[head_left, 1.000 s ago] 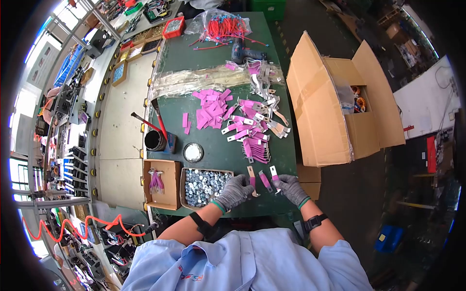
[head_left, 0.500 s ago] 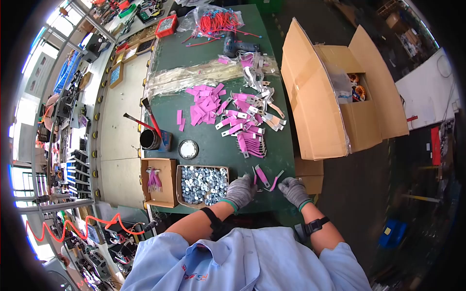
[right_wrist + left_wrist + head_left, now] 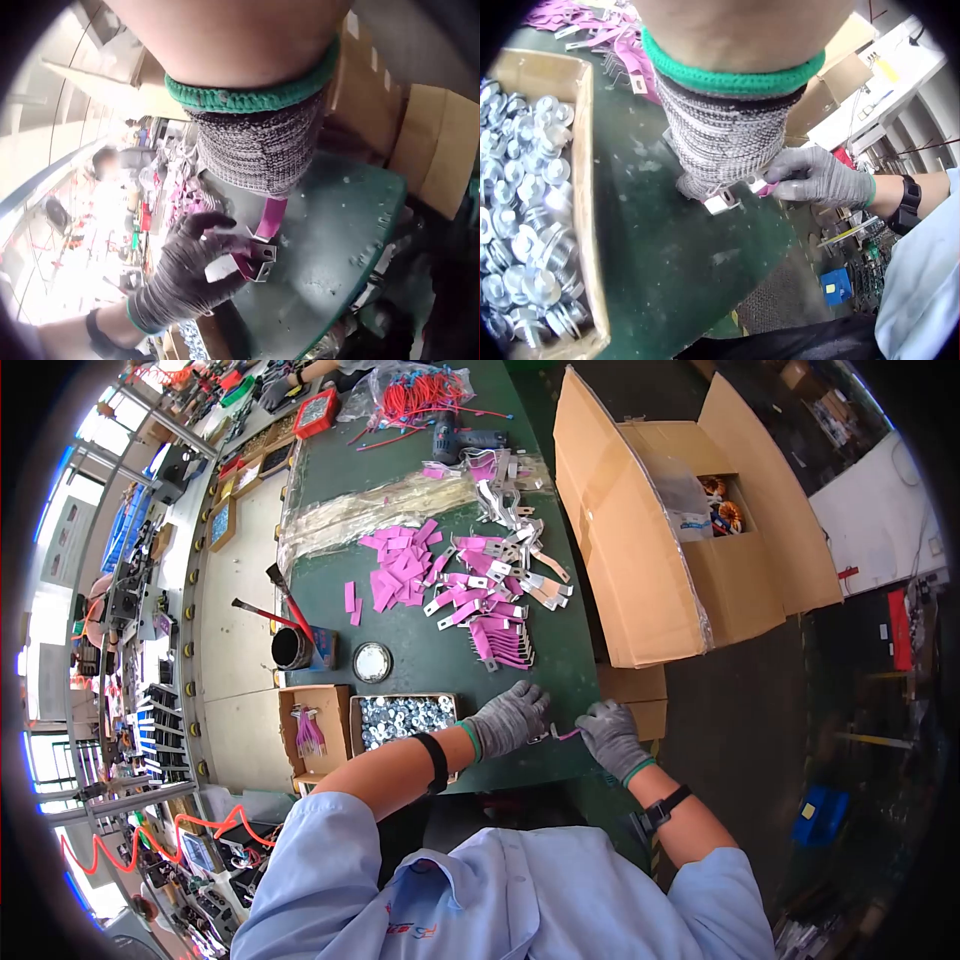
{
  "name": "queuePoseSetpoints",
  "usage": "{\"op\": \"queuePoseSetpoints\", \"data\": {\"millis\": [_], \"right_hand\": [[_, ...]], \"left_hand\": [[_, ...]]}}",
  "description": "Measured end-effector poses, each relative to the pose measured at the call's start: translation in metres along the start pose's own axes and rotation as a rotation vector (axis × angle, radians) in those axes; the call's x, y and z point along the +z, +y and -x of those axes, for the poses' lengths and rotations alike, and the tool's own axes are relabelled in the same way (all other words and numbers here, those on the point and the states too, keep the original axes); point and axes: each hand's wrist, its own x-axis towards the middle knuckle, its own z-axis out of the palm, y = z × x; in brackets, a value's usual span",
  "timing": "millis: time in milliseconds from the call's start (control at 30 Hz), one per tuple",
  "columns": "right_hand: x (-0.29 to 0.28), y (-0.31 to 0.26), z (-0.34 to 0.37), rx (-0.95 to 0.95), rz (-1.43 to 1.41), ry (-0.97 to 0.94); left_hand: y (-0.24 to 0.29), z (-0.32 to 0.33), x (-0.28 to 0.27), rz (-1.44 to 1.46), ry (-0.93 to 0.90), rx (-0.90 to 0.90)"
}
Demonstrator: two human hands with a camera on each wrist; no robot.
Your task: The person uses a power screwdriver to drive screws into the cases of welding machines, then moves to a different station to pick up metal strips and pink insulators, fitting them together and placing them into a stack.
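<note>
Both hands wear grey knit gloves with green cuffs. My left hand (image 3: 512,720) is over the front of the green table, palm down, its fingers curled around metal brackets in pink sleeves. Two bent bracket ends (image 3: 263,253) stick out between its thumb and fingers in the right wrist view. Just to the right, my right hand (image 3: 612,740) pinches another pink-sleeved bracket (image 3: 567,735), its free end pointing toward the left hand. That bracket's pink strip (image 3: 271,218) shows below the right cuff, close to the left hand's brackets.
Pink-sleeved brackets (image 3: 500,643) lie piled behind the hands, beside loose pink sleeves (image 3: 402,572). A carton of bolts with washers (image 3: 405,722) stands left, next to a box (image 3: 325,760) holding several brackets. A large open carton (image 3: 640,550) stands at the right edge.
My left hand has moved right and forward, and the bracket that lay between the hands is now gathered in it. The right hand now pinches its bracket, which it was beside half a second ago.
</note>
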Motion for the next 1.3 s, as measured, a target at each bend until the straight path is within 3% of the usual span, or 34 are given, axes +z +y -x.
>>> {"op": "queuePoseSetpoints", "data": {"millis": [33,167,233,267,333,367,467,567,633,700,800,833,867,933,1000,1067,1133,1300], "right_hand": [[0.002,0.002,0.014,0.048,-0.088,0.068],[0.004,-0.008,0.048,0.258,-0.257,0.035],[0.004,-0.016,0.053,0.383,-0.576,0.072],[0.004,-0.018,0.053,0.382,-0.579,0.071],[0.004,-0.026,0.048,0.369,-0.637,0.067],[0.003,-0.031,0.044,0.364,-0.640,0.061],[-0.003,-0.038,0.020,0.288,-0.652,0.085],[-0.009,-0.037,0.002,0.257,-0.563,0.007],[-0.024,-0.037,-0.012,-0.061,-0.183,0.085],[-0.040,-0.042,-0.028,-0.171,-0.156,0.125],[-0.051,-0.053,-0.050,-0.358,-0.154,0.216],[-0.054,-0.057,-0.056,-0.431,-0.182,0.267],[-0.059,-0.062,-0.061,-0.441,-0.182,0.262],[-0.073,-0.072,-0.069,-0.482,-0.381,0.228],[-0.083,-0.081,-0.070,-0.491,-0.464,0.214],[-0.086,-0.084,-0.068,-0.489,-0.485,0.292],[-0.075,-0.085,-0.066,-0.525,-0.442,0.299],[-0.077,-0.101,-0.063,-0.621,-0.263,0.267]], "left_hand": [[0.005,0.004,0.000,0.015,-0.015,-0.026],[0.016,0.019,0.001,-0.003,0.025,-0.031],[0.025,0.028,-0.014,0.193,0.000,-0.283],[0.030,0.032,-0.019,0.193,-0.002,-0.284],[0.039,0.040,-0.025,1.015,-0.241,-0.805],[0.043,0.040,0.015,1.156,-0.111,-0.945],[0.038,0.020,0.026,1.152,-0.167,-1.059],[0.044,0.026,0.033,1.127,-0.072,-1.006],[0.046,0.038,0.022,1.152,-0.040,-1.001],[0.045,0.055,0.020,1.170,-0.095,-0.930],[0.045,0.069,0.013,1.274,-0.027,-0.974],[0.046,0.070,0.008,1.630,-0.082,-1.081],[0.048,0.073,0.007,1.636,-0.073,-1.088],[0.052,0.082,0.006,2.198,0.101,-1.057],[0.054,0.096,-0.001,2.291,0.121,-0.962],[0.060,0.102,-0.007,2.430,0.204,-0.679],[0.063,0.107,-0.020,2.466,0.203,-0.695],[0.060,0.116,0.003,2.640,0.159,-0.421]]}}
